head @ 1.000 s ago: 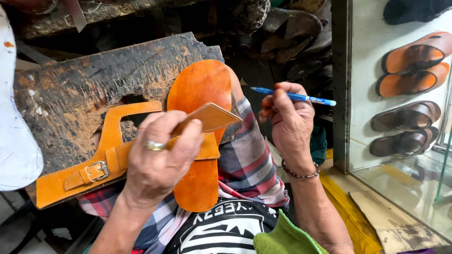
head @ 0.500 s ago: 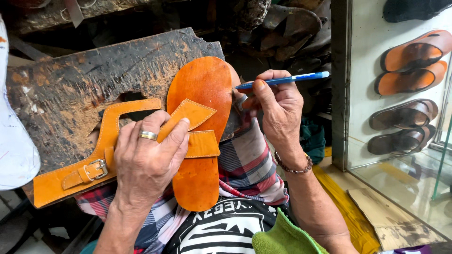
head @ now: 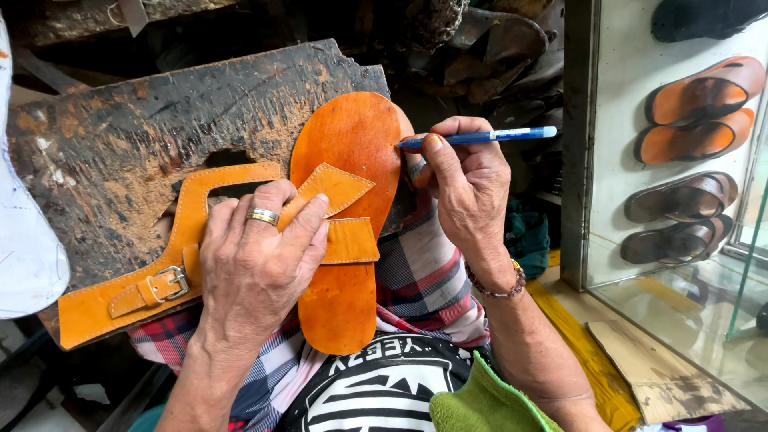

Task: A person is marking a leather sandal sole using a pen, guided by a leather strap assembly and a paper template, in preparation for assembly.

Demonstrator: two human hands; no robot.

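We note the orange leather sole (head: pixel 346 160) lying lengthwise across a scarred dark wooden board (head: pixel 120 152), toe at 12 o'clock, heel at 6 over the lap. Our left hand (head: pixel 256 264), ring on one finger, lies flat and spread, fingers only slightly curled; it presses the tan strap piece (head: pixel 128 300) w/ metal buckle onto the sole, fingertips on the pointed strap tab (head: pixel 340 186) near sole centre. Strap runs out toward 8 o'clock; buckle end rests on the board.

Right hand (head: pixel 468 188) at 3 o'clock of the sole: fingers closed in a writing grip round a blue pen (head: pixel 480 137), tip touching the sole's right edge near the toe. Bead bracelet on that wrist.

Surroundings: at 3 o'clock, a glass-fronted case w/ white back wall (head: pixel 616 120); pairs of sandals (head: pixel 700 108) stacked in it, orange ones above, brown below. Flat cardboard piece (head: pixel 664 372) at 4–5 o'clock on the floor. White curved object (head: pixel 28 248) at 9 o'clock, kind unclear. Green cloth (head: pixel 480 400) at 6 o'clock.
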